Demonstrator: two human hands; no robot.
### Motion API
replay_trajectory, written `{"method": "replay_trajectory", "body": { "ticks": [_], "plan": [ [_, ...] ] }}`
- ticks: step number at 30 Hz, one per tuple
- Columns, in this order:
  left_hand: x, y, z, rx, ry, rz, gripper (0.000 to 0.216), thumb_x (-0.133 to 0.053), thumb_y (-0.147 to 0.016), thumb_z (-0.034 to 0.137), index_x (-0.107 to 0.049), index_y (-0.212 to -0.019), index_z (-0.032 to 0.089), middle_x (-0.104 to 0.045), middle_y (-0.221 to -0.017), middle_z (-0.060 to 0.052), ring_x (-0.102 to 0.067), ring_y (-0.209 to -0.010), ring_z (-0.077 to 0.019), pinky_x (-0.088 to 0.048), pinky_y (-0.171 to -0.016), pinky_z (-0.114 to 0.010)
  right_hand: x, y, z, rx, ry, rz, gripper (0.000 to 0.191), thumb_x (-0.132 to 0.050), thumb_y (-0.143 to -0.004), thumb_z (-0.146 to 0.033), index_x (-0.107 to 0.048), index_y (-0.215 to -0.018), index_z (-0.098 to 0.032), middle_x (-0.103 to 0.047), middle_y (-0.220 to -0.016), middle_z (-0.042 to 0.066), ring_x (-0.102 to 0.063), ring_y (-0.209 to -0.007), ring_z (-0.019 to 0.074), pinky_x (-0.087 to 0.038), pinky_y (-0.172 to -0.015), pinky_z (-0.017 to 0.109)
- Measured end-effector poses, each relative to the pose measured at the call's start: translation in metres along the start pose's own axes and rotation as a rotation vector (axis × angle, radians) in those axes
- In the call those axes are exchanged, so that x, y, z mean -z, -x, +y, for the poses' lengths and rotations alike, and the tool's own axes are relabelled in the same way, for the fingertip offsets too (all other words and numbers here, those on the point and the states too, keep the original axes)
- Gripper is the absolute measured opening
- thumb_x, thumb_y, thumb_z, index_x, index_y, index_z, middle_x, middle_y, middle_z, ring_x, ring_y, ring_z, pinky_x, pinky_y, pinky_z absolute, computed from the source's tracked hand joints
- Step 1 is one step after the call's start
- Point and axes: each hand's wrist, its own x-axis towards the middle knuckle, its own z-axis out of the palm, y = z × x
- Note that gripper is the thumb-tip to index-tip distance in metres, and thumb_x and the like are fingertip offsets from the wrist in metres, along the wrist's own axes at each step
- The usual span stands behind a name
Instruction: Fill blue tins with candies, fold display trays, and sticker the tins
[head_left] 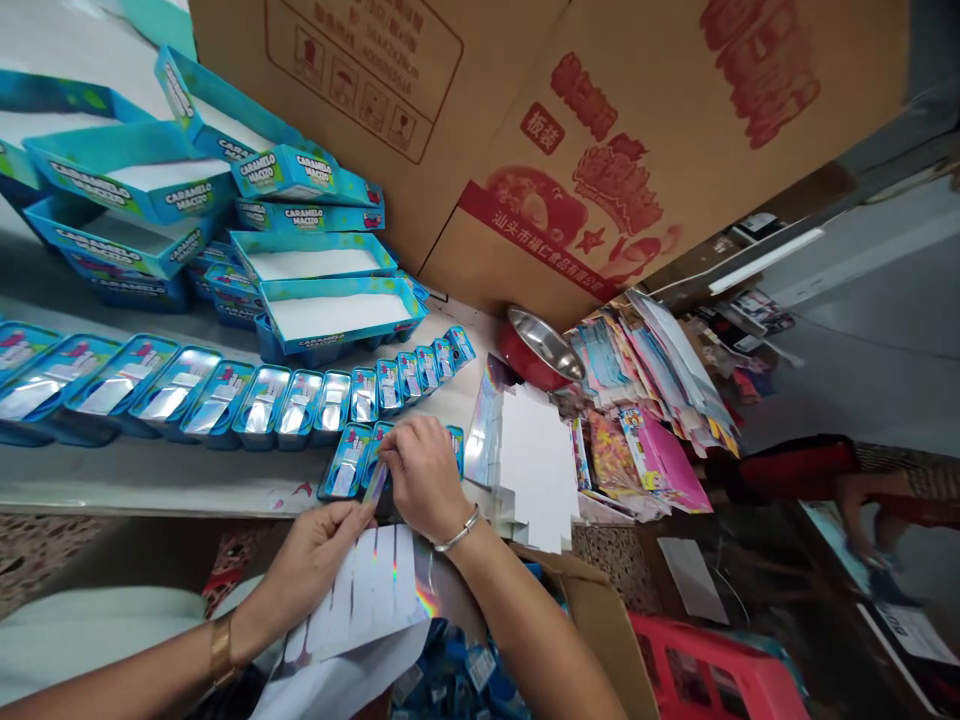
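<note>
A narrow shiny clear sticker strip (377, 484) stretches between my two hands, over a short row of small blue boxes (349, 462). The fingers of my right hand (427, 482) pinch its upper end and partly hide the boxes behind. My left hand (311, 560) is closed, with thumb and fingertips at the strip's lower end. Against this hand lies a sheet of stickers (375, 585) with long strips and a rainbow sheen; whether the fingers also grip the sheet, I cannot tell. Behind stands a longer row of blue boxes (274, 400) with shiny strips on top.
Blue display trays (337, 312) are stacked at the back left. A large cardboard carton (480, 120) stands behind. Right are a metal bowl (544, 345), colourful packaging (645, 450) and a white card (536, 470). Below, an open carton (600, 620) holds blue packs, beside a red stool (712, 670).
</note>
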Motion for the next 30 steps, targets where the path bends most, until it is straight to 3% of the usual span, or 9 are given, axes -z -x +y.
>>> {"method": "replay_trajectory", "body": {
  "ticks": [4, 6, 10, 16, 18, 21, 25, 30],
  "plan": [
    [-0.002, -0.003, -0.009, 0.036, 0.017, 0.040, 0.050, -0.056, -0.082, 0.062, -0.053, -0.063, 0.016, -0.043, -0.058, 0.004, -0.035, -0.054, -0.0098, -0.029, -0.048, -0.021, -0.004, -0.010, 0.004, -0.011, -0.016, -0.044, 0.004, -0.056, -0.091, -0.019, -0.057, -0.087, -0.021, -0.057, -0.110, 0.005, -0.047, -0.102, 0.0209, -0.036, -0.087, 0.035],
    [-0.004, -0.004, -0.011, 0.049, -0.001, 0.075, 0.052, -0.056, -0.081, 0.064, -0.056, -0.063, 0.016, -0.047, -0.059, 0.003, -0.038, -0.054, -0.0107, -0.031, -0.048, -0.021, -0.004, -0.015, 0.005, -0.014, -0.023, -0.080, 0.002, -0.059, -0.090, -0.020, -0.058, -0.089, -0.022, -0.057, -0.106, 0.004, -0.047, -0.101, 0.0202, -0.037, -0.085, 0.035],
    [-0.005, -0.011, -0.012, 0.025, -0.034, 0.116, 0.054, -0.055, -0.080, 0.067, -0.063, -0.064, 0.015, -0.059, -0.063, -0.001, -0.049, -0.061, -0.0150, -0.040, -0.055, -0.023, 0.001, -0.024, 0.008, -0.046, -0.067, -0.116, 0.025, -0.065, -0.085, -0.021, -0.055, -0.107, -0.024, -0.059, -0.104, 0.001, -0.047, -0.098, 0.0194, -0.037, -0.081, 0.034],
    [0.008, -0.026, -0.034, 0.027, -0.100, 0.221, 0.060, -0.062, -0.068, 0.071, -0.070, -0.076, 0.013, -0.071, -0.075, -0.007, -0.060, -0.072, -0.0240, -0.047, -0.065, -0.030, -0.009, -0.022, 0.011, -0.069, -0.130, -0.070, 0.024, -0.066, -0.083, -0.018, -0.057, -0.103, -0.026, -0.063, -0.087, -0.003, -0.049, -0.095, 0.0193, -0.038, -0.081, 0.032],
    [0.008, -0.023, -0.034, 0.016, -0.098, 0.135, 0.058, -0.061, -0.071, 0.070, -0.069, -0.074, 0.012, -0.070, -0.073, -0.007, -0.057, -0.068, -0.0217, -0.044, -0.061, -0.029, -0.015, -0.020, 0.009, -0.081, -0.128, -0.025, 0.023, -0.064, -0.084, -0.017, -0.057, -0.104, -0.026, -0.063, -0.087, -0.002, -0.050, -0.095, 0.0196, -0.039, -0.082, 0.032],
    [0.002, -0.006, -0.020, -0.031, -0.133, -0.106, 0.049, -0.060, -0.078, 0.061, -0.068, -0.075, 0.013, -0.068, -0.073, -0.005, -0.055, -0.066, -0.0177, -0.041, -0.059, -0.025, -0.013, -0.014, 0.003, -0.064, -0.099, 0.049, 0.023, -0.054, -0.087, -0.012, -0.057, -0.108, -0.023, -0.063, -0.101, 0.003, -0.052, -0.099, 0.0199, -0.041, -0.087, 0.033],
    [-0.005, 0.021, 0.012, 0.013, -0.138, -0.373, 0.042, -0.067, -0.078, 0.053, -0.071, -0.091, 0.013, -0.069, -0.081, -0.004, -0.057, -0.069, -0.0170, -0.042, -0.061, -0.024, 0.022, 0.021, -0.003, -0.034, -0.165, 0.186, 0.025, -0.044, -0.093, -0.012, -0.056, -0.114, -0.018, -0.060, -0.115, 0.009, -0.052, -0.112, 0.0198, -0.041, -0.096, 0.034],
    [-0.001, 0.027, 0.044, -0.110, -0.241, -0.453, 0.036, -0.063, -0.083, 0.050, -0.075, -0.089, 0.016, -0.071, -0.085, -0.004, -0.059, -0.076, -0.0189, -0.043, -0.067, -0.023, 0.068, 0.098, -0.007, -0.023, -0.140, -0.108, 0.018, -0.058, -0.093, -0.027, -0.063, -0.110, -0.023, -0.068, -0.101, 0.004, -0.060, -0.099, 0.0193, -0.046, -0.087, 0.034]
  ]
}}
